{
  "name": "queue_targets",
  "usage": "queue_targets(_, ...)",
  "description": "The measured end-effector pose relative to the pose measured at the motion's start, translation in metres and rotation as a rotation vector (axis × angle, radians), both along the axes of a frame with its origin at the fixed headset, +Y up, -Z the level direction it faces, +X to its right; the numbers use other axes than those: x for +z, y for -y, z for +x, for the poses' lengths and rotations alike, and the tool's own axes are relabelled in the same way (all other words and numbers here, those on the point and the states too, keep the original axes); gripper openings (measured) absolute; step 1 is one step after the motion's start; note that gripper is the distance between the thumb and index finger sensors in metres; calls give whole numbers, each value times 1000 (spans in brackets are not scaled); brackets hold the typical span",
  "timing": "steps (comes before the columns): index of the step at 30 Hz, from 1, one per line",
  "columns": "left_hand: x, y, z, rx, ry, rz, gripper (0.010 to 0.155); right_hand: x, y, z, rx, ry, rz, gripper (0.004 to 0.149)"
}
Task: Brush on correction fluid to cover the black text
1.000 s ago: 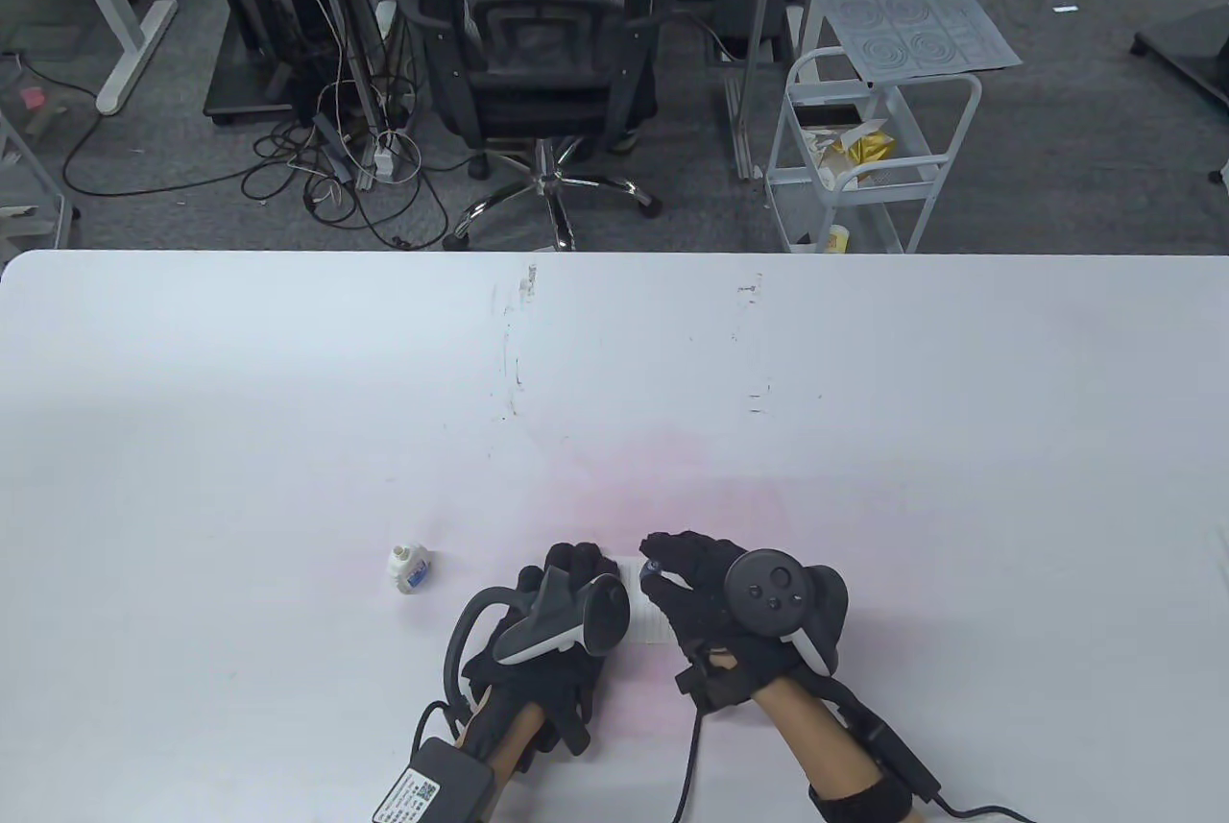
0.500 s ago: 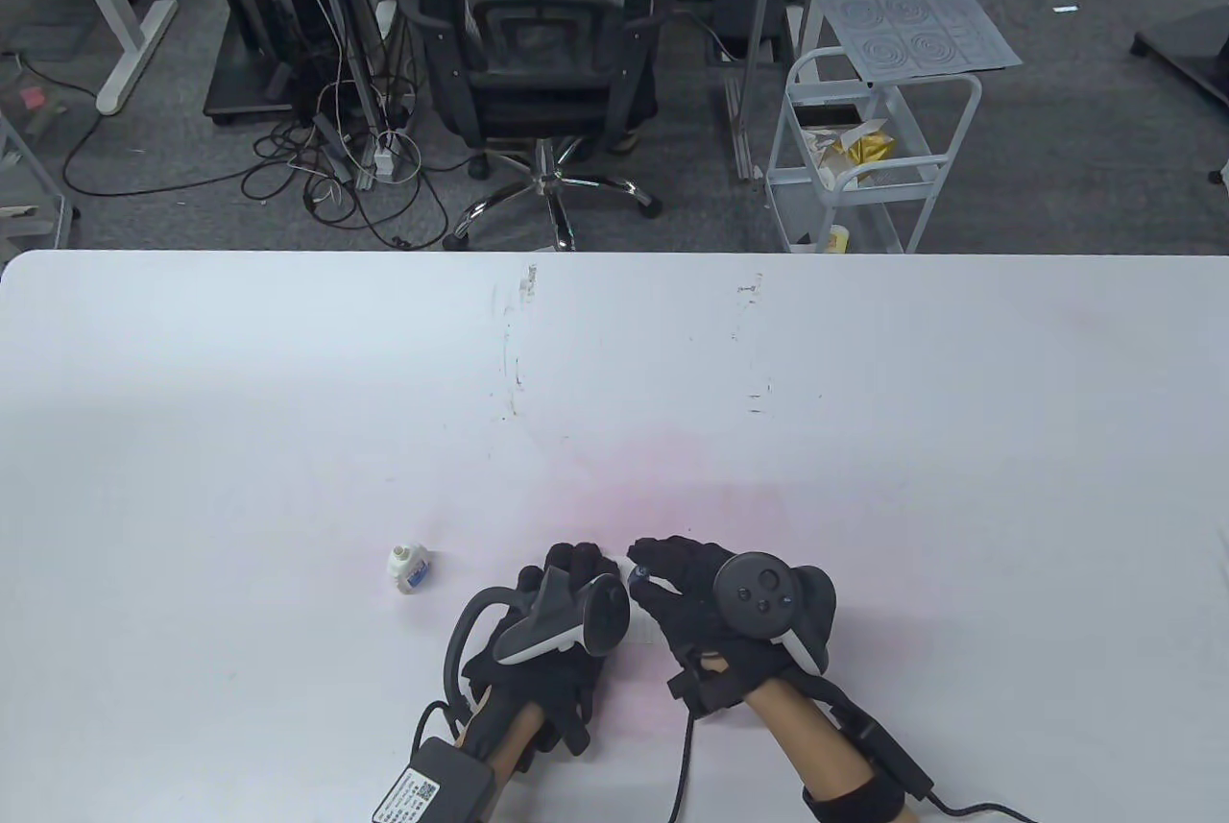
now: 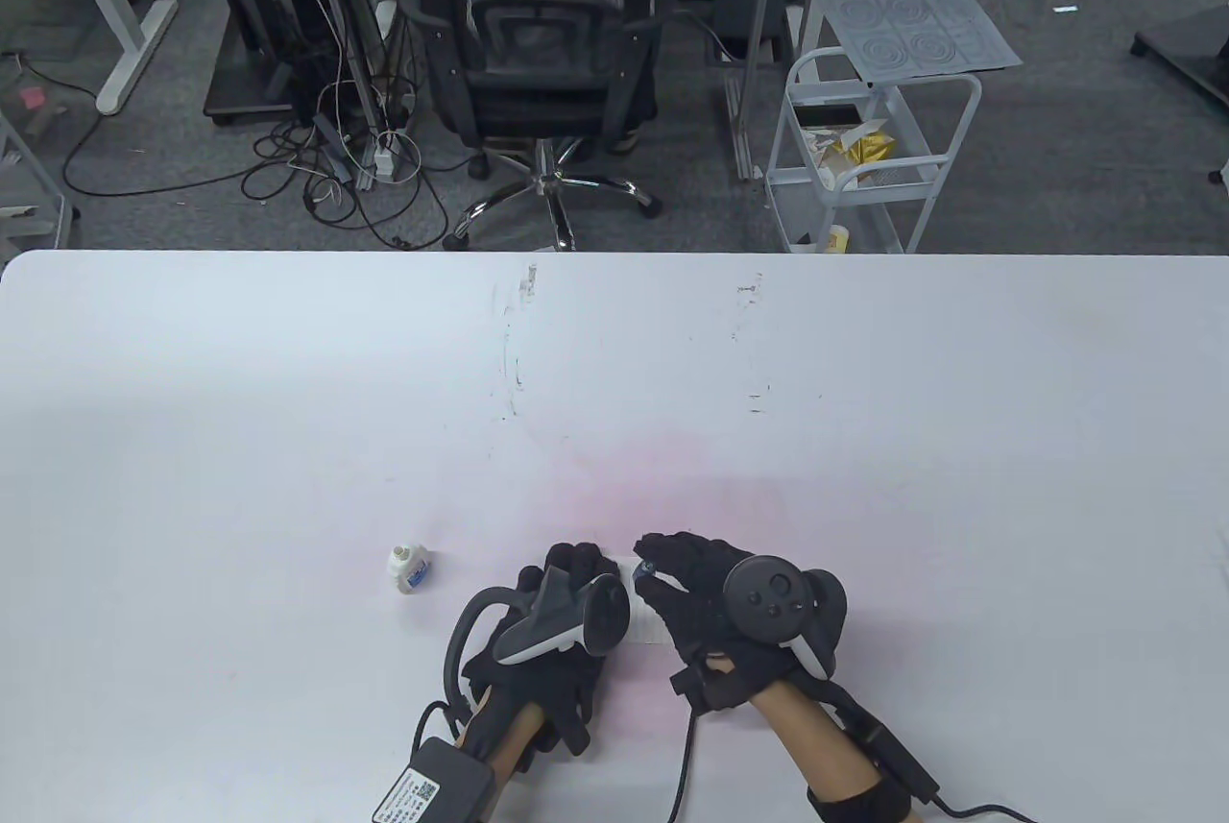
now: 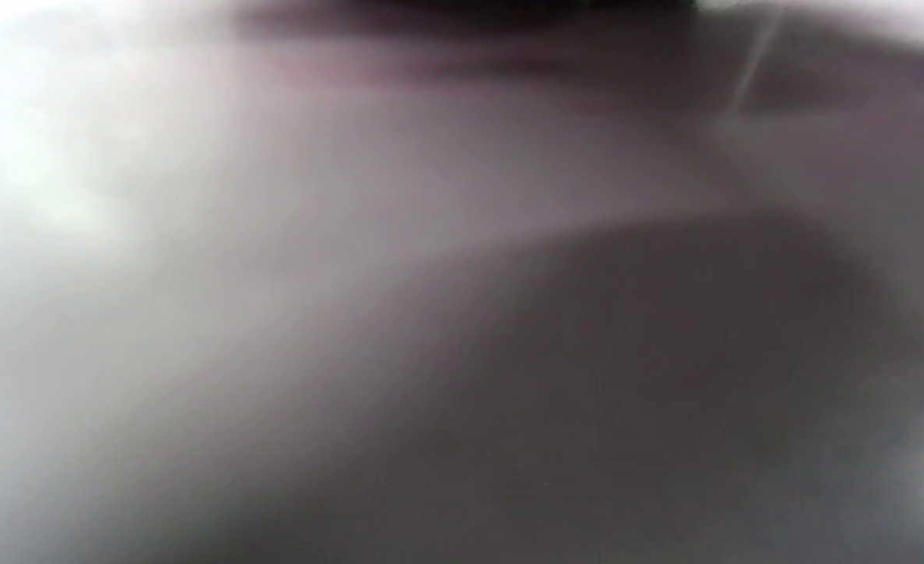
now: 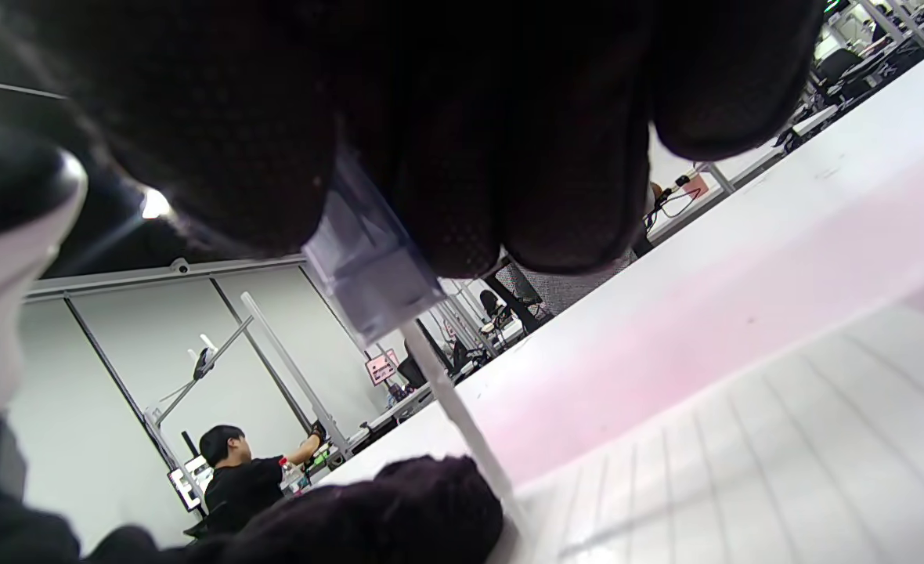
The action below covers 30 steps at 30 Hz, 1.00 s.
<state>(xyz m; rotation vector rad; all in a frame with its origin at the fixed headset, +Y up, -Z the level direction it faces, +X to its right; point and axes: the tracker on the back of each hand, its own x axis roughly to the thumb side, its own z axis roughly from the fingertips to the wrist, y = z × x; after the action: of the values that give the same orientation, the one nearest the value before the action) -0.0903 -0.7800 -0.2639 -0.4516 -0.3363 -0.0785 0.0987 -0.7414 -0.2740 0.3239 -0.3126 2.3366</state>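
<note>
Holding the brush (image 5: 399,313) tight, the right hand (image 3: 715,597) should dab softly while the left hand (image 3: 562,607) presses the paper (image 3: 645,623) flat on the worktop (image 3: 864,400)

Right hand (image 3: 715,597) perhaps slightly rightward.

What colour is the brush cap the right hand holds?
Translucent bluish-purple brush cap, white stem below, pinched by the right hand; clearest in the right wrist view.

R hand (image 5: 446,117) pinches brush cap (image 5: 368,258); stem (image 5: 462,423) meets lined paper (image 5: 744,446).
</note>
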Motion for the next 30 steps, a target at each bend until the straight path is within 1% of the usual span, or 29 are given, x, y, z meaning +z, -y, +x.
queue_targets(6, 0, 0, 0, 0, 0, 0, 65, 0, 5, -4, 25, -15, 0, 45)
queue_targets(18, 0, 0, 0, 0, 0, 0, 65, 2, 5, -3, 47, -37, -38, 45)
queue_targets(30, 0, 0, 0, 0, 0, 0, 65, 3, 2, 1, 6, -18, -6, 45)
